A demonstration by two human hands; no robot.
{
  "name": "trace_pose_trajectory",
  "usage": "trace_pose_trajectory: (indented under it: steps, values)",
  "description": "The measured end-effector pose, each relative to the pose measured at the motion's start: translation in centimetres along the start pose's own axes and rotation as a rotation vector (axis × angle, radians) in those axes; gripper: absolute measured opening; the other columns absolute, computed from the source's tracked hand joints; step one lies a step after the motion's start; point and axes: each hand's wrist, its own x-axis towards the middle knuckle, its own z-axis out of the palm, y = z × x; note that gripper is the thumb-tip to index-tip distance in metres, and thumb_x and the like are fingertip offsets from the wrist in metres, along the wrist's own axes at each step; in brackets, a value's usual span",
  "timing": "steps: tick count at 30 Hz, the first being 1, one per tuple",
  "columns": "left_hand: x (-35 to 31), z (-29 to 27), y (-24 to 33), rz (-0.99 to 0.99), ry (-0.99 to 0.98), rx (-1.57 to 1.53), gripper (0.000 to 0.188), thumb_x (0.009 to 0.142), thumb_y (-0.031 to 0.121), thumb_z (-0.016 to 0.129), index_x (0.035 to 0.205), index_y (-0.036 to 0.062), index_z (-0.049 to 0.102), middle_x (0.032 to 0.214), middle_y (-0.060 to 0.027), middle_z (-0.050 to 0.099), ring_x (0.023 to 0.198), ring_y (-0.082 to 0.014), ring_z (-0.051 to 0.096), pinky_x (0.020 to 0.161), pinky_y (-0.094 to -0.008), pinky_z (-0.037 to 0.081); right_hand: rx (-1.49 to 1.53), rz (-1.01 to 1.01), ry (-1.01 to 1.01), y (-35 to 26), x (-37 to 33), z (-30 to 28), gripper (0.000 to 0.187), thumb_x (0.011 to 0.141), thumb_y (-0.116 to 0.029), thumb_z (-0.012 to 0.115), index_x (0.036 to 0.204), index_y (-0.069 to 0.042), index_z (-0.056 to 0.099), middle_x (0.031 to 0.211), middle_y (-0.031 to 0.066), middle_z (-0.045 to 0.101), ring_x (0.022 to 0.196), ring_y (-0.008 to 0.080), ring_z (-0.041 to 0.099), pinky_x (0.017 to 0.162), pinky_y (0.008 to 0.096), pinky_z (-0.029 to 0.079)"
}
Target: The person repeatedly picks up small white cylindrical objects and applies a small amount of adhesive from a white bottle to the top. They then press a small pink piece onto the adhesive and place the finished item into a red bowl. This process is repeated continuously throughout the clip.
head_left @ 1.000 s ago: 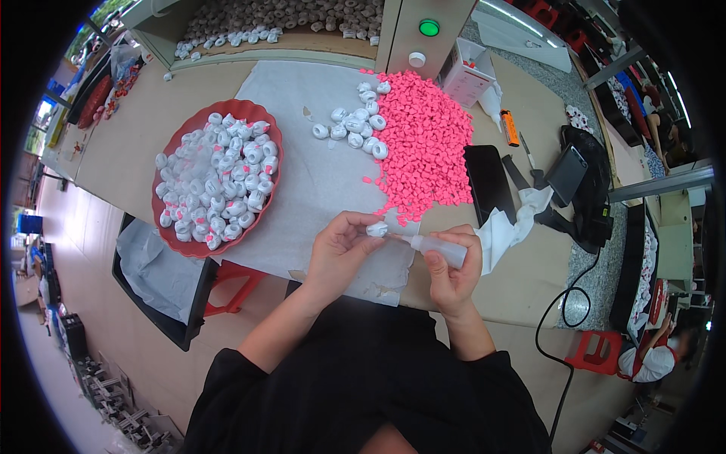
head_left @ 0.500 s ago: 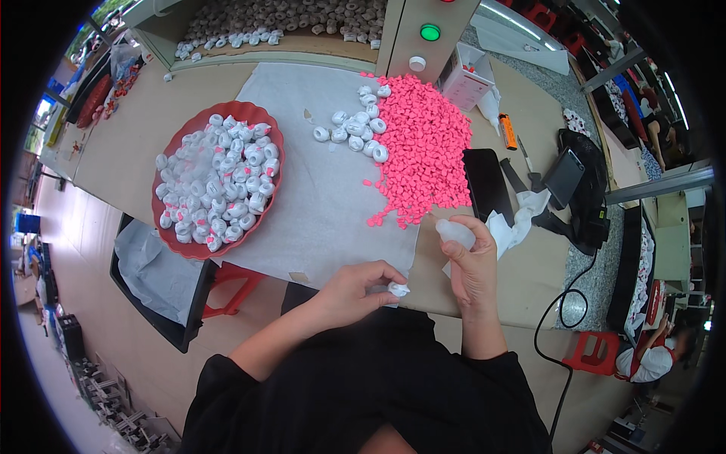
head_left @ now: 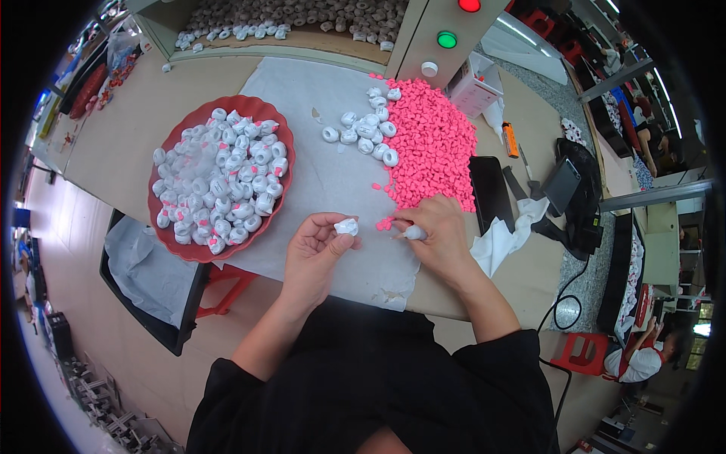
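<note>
Since half a second ago my right hand [head_left: 439, 238] has come down from beside the black phone [head_left: 490, 193] to the near edge of the pink pieces [head_left: 431, 144], the small squeeze bottle [head_left: 414, 233] lying in its closed grip, nozzle toward my left. My left hand [head_left: 321, 253] has lifted off the worktop edge and now pinches the small white part [head_left: 347, 226] between thumb and fingertips, just above the white paper sheet [head_left: 318, 166].

To do this well, I judge I should keep the white part steady and turned up, and pick only one pink piece from the loose ones at the pile's edge.

The tan worktop [head_left: 144, 129] also carries a red bowl [head_left: 283, 132] of white parts. Beyond it stands a box with red and green lamps.
</note>
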Motion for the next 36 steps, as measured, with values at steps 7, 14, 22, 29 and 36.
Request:
trace_pose_trajectory:
  steps: [7,14,22,29,36]
  values:
    - [0.0,0.0,0.1,-0.014,-0.025,0.001,0.025,0.08,0.001,0.06,0.102,0.0013,0.05,0.105,-0.0125,0.056,0.084,-0.0158,0.056,0.078,-0.0317,0.045,-0.024,-0.03,-0.036,-0.4,0.5,0.5,0.021,0.061,-0.005,0.067,0.081,-0.01,0.064,0.067,0.0044,0.054,0.07,0.0201,0.053,0.064,0.0327,0.036]
    - [0.1,0.9,-0.3,-0.06,-0.055,0.05,0.024,0.081,0.001,0.06,0.102,0.0005,0.05,0.101,-0.0105,0.058,0.084,-0.0144,0.056,0.076,-0.0277,0.046,0.939,0.548,0.125,-2.9,-1.5,-1.0,0.01,0.078,-0.001,0.062,0.087,0.0,0.061,0.079,0.0074,0.062,0.068,0.0101,0.057,0.061,0.022,0.044]
    - [0.1,2.8,-1.5,-0.118,-0.165,0.178,0.023,0.084,0.002,0.055,0.107,-0.0007,0.049,0.101,-0.0087,0.057,0.088,-0.0137,0.056,0.078,-0.0271,0.047,1.255,0.652,0.064,-2.9,-4.0,-0.1,0.014,0.079,-0.003,0.063,0.092,0.001,0.06,0.079,0.0054,0.061,0.069,0.0083,0.055,0.06,0.0204,0.044]
    - [-0.1,2.9,-1.8,-0.113,-0.238,0.277,0.024,0.085,-0.002,0.052,0.108,-0.0024,0.049,0.099,-0.0096,0.058,0.088,-0.0145,0.057,0.08,-0.0276,0.047,1.334,0.693,0.066,-3.0,-4.0,0.0,0.015,0.077,-0.002,0.065,0.089,0.0,0.056,0.082,0.0053,0.06,0.069,0.0081,0.055,0.059,0.0199,0.044]
    - [-0.1,2.8,-1.6,-0.122,-0.253,0.316,0.023,0.084,-0.003,0.051,0.108,-0.0028,0.05,0.097,-0.01,0.058,0.088,-0.0148,0.058,0.08,-0.0273,0.047,1.204,0.749,-0.025,-2.4,-4.1,-0.2,0.018,0.076,-0.008,0.067,0.089,0.0,0.058,0.083,0.0029,0.059,0.076,0.0073,0.054,0.066,0.0209,0.044]
